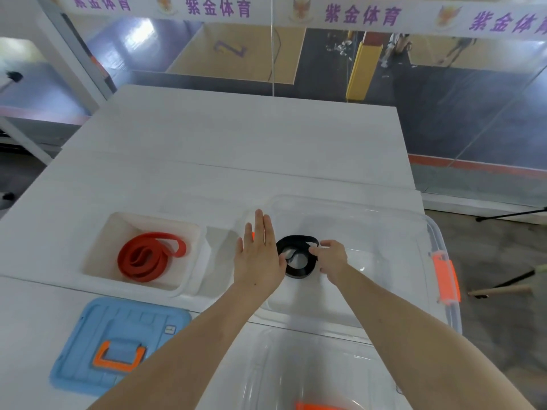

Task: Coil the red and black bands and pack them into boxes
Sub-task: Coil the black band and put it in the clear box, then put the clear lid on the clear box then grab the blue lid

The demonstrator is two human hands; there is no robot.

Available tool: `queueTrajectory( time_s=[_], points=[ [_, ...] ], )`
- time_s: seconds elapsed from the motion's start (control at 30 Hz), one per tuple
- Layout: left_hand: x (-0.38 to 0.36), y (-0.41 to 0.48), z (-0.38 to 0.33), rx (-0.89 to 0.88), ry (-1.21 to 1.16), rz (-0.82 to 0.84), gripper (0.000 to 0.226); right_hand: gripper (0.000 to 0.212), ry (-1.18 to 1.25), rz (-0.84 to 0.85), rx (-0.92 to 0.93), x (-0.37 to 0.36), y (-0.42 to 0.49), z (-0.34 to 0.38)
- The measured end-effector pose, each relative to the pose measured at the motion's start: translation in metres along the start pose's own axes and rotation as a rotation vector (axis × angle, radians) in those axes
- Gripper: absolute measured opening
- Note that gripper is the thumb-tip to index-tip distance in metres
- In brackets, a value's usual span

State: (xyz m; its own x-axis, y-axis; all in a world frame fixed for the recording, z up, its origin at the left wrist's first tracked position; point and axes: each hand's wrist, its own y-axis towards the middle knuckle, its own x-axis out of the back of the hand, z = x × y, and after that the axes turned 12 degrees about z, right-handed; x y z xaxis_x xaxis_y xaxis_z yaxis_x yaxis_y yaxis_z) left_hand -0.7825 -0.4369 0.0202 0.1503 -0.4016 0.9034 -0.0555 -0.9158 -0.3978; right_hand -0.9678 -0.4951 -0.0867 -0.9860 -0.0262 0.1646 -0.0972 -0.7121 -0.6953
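A coiled red band (pixel 148 257) lies inside the small white box (pixel 189 279) on the left. A coiled black band (pixel 297 255) lies inside the large clear box (pixel 384 220) on the right. My left hand (pixel 259 255) is held flat with straight fingers at the left side of the black coil, its thumb touching the coil. My right hand (pixel 331 255) has curled fingers that pinch the right side of the black coil.
A blue lid with an orange handle (pixel 118 341) lies at the front left of the white table (pixel 236 137). A clear lid (pixel 310 371) with an orange part lies at the front. The clear box has an orange latch (pixel 445 276) at its right side.
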Motion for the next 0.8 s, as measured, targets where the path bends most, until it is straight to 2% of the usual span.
queueTrajectory(
  time_s=[0.17, 0.27, 0.43, 0.63, 0.8],
  points=[
    [0.013, -0.005, 0.005, -0.024, 0.026, 0.051, 0.085, 0.051, -0.056, 0.059, 0.051, 0.012, -0.025, 0.019],
    [0.018, -0.023, 0.009, -0.033, 0.017, 0.025, 0.079, 0.039, -0.101, 0.053, 0.120, 0.019, -0.066, 0.037],
    [0.011, -0.089, 0.013, -0.093, -0.080, -0.045, 0.081, 0.029, -0.299, -0.013, 0.339, 0.022, -0.163, 0.038],
    [-0.014, -0.189, 0.016, -0.184, -0.160, -0.130, 0.063, 0.024, -0.577, -0.234, 0.618, 0.020, -0.277, -0.033],
    [-0.063, -0.246, 0.031, -0.205, -0.158, -0.016, 0.064, 0.027, -0.706, -0.281, 0.577, 0.020, -0.334, -0.118]
  ],
)
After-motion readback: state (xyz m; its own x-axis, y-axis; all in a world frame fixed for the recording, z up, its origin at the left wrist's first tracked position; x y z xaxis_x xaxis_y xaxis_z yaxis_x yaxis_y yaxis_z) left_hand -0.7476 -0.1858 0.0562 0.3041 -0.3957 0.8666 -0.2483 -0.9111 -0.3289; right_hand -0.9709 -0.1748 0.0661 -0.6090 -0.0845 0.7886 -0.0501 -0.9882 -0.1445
